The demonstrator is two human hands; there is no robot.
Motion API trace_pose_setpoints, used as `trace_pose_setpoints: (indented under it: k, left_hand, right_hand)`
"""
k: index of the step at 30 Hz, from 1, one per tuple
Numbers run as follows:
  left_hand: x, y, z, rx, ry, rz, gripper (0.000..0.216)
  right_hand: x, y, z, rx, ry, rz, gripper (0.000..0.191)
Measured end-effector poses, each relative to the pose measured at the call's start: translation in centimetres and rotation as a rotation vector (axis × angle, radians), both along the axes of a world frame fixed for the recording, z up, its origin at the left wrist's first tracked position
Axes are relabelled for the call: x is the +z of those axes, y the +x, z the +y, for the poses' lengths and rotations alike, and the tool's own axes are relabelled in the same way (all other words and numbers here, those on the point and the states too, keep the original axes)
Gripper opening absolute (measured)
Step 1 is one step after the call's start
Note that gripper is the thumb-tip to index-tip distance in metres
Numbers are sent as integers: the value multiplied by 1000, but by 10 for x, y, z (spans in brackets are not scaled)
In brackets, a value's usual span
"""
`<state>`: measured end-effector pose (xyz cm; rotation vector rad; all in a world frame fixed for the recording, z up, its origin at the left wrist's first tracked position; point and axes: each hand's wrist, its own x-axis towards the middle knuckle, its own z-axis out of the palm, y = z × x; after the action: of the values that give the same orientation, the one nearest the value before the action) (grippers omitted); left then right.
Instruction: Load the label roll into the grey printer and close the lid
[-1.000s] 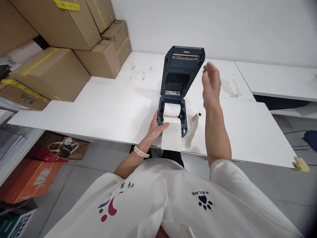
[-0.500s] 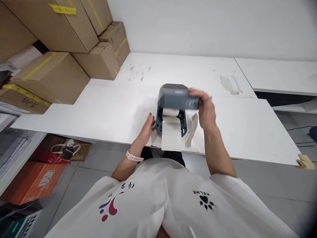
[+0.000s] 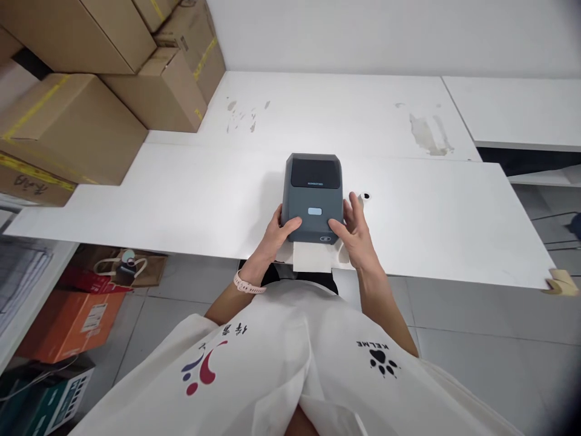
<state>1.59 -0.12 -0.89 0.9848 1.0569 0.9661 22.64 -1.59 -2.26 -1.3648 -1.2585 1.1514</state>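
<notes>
A dark blue-grey label printer (image 3: 297,203) stands on the white table near its front edge, its lid down. My left hand (image 3: 271,239) grips its front left corner, thumb on top and fingers along the side. My right hand (image 3: 362,245) holds the front right corner the same way, with the thumb on the lid and the index finger sticking out. White label paper (image 3: 312,257) comes out from the printer's front and reaches the table edge. A loose paper strip (image 3: 344,254) lies beside it, partly hidden by my right hand.
A small white object with a dark spot (image 3: 365,197) lies right of the printer. Cardboard boxes (image 3: 154,91) are stacked on the table's left, against the wall. An orange box (image 3: 75,324) and bags stand on the floor at left. A tan guard (image 3: 561,283) covers the table's right corner.
The printer's lid, held up by my right hand before, is now down over the paper roll. My right hand has moved down to the front right corner; my left hand now grips the left one.
</notes>
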Motion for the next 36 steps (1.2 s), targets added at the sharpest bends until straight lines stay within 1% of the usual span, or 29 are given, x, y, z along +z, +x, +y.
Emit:
trace_pose_setpoints:
  k: [2,4,7,9,11,14,15,16,17,18,20,21,23,25,28,29,30,31,34,35,36]
  left_hand:
    - [-2,-1,1,9,-4,1,79]
    - [-5,0,4,37,21,26,81]
    - [-12,0,10,62,76,66,83]
    - [-15,-2,9,48,90,75,81]
    - [-18,-5,-1,58,78,108,79]
    - [-22,-11,-31,193,53,301,74]
    - [-23,-13,-43,235,47,376,66]
    - [-23,-14,-53,228,20,398,53]
    - [-22,-14,-60,152,-33,365,44]
    - [-20,-13,-65,42,-101,301,42]
    - [-14,-9,-66,-160,-222,129,45]
    - [-10,-7,-63,-214,-248,62,46]
    - [-3,-4,-57,-227,-223,22,44]
    - [0,-5,-53,-225,-150,88,42]
    - [-2,-16,-56,-323,-95,204,44]
    - [-5,-21,-56,-323,-88,227,45]
    - [-7,-26,-57,-278,-77,247,46]
    - [-9,-30,-56,-185,-56,267,46]
    - [-12,-35,-45,181,84,314,36]
    - [-11,-34,-40,257,138,318,33]
    - [-10,-31,-35,290,177,315,35]
  right_hand:
    - [1,3,4,58,-99,113,109]
    - [4,3,8,75,-156,179,114]
    - [7,2,11,42,-165,218,121]
    - [8,1,11,22,-173,237,126]
    - [8,1,11,11,-182,264,128]
    - [8,0,11,5,-180,279,127]
    - [8,0,11,4,-180,273,125]
    - [8,-1,10,0,-182,267,124]
    - [9,-3,10,-6,-185,264,123]
    - [10,-4,10,-15,-189,265,123]
    - [13,-6,9,-33,-194,270,124]
    - [15,-7,9,-36,-194,268,123]
    - [19,-8,11,-33,-171,227,121]
    - [21,-10,15,-33,-116,140,117]
    - [22,-15,24,-35,-36,-9,113]
    - [22,-17,27,-37,-19,-44,112]
    - [22,-18,30,-41,-7,-73,111]
    - [22,-20,33,-47,2,-98,110]
    - [24,-21,36,-57,7,-126,109]
    - [24,-19,35,-52,6,-121,110]
    - [24,-17,32,-45,8,-111,109]
